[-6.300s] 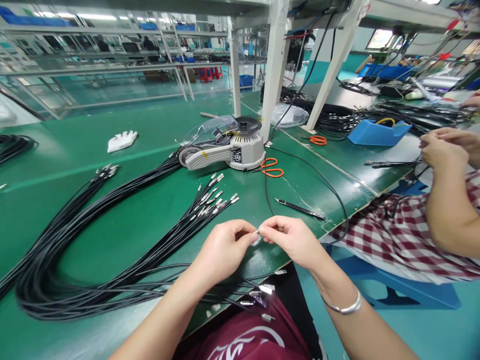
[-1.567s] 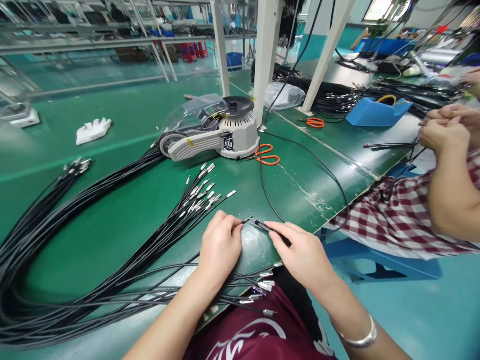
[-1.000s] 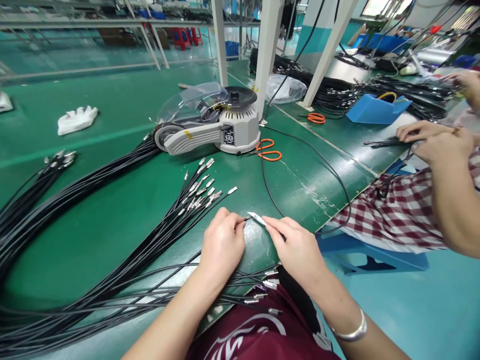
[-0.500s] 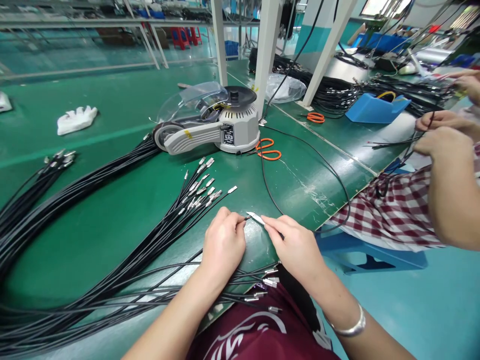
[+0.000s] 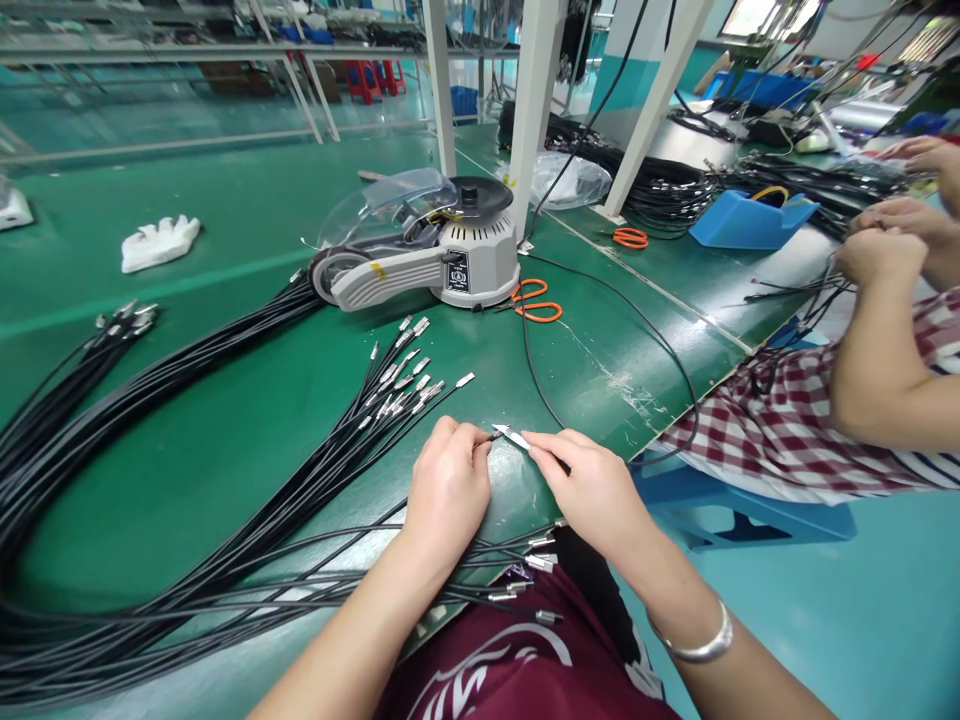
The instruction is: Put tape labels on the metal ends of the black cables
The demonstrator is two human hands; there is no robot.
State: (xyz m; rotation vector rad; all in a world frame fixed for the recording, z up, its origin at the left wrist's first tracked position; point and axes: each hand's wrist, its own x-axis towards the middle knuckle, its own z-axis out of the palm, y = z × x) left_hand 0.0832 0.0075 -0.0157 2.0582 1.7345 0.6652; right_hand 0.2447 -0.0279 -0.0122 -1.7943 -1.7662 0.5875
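My left hand (image 5: pixel 448 485) pinches the end of a thin black cable (image 5: pixel 494 436), whose tip pokes out past the thumb and forefinger. Closed on a craft knife (image 5: pixel 513 437), my right hand (image 5: pixel 596 490) faces it just to the right. The pointed silver blade meets or overlaps the cable tip; whether it touches is too small to tell. Beyond my left hand lies a bundle of black cables (image 5: pixel 300 490) with metal connectors (image 5: pixel 394 385) on their ends. More cable ends (image 5: pixel 540 560) pass beneath my left wrist.
A grey tape dispenser (image 5: pixel 469 250) stands ahead, with orange-handled scissors (image 5: pixel 541 300) beside it. Farther right are a second pair of scissors (image 5: pixel 630 238) and a blue tape holder (image 5: pixel 752 220). A white glove (image 5: pixel 160 243) lies at left. A co-worker's hands (image 5: pixel 889 240) handle cables at right.
My hands and the knife keep nearly the same place. The co-worker at right has shifted their hands and forearm. The view has moved very slightly.
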